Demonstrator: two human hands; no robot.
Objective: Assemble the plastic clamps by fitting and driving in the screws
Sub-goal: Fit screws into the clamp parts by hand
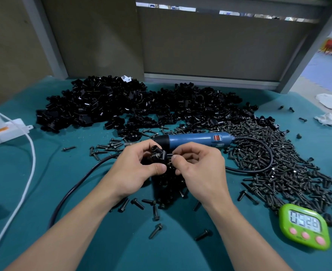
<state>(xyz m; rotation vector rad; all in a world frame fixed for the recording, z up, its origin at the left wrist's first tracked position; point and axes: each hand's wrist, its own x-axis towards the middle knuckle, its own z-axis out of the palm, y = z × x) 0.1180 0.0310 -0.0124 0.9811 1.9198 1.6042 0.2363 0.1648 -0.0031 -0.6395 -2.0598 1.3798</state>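
Note:
My left hand [135, 169] grips a black plastic clamp [157, 154] over the middle of the green table. A screw head shows in the clamp's side. My right hand [198, 169] pinches a black screw [170, 155] at the clamp's right side, thumb and forefinger closed on it. A blue electric screwdriver [194, 140] lies on the table just behind both hands, its tip pointing left. Black clamp parts [94, 106] are heaped at the back. Loose black screws [269, 153] are spread to the right.
A black cable [79, 184] loops from the screwdriver around both sides of my hands. A green timer [305, 226] sits at the front right. A white power strip [4, 130] and white cord [27, 173] lie at the left. Scattered screws [155, 212] lie between my forearms.

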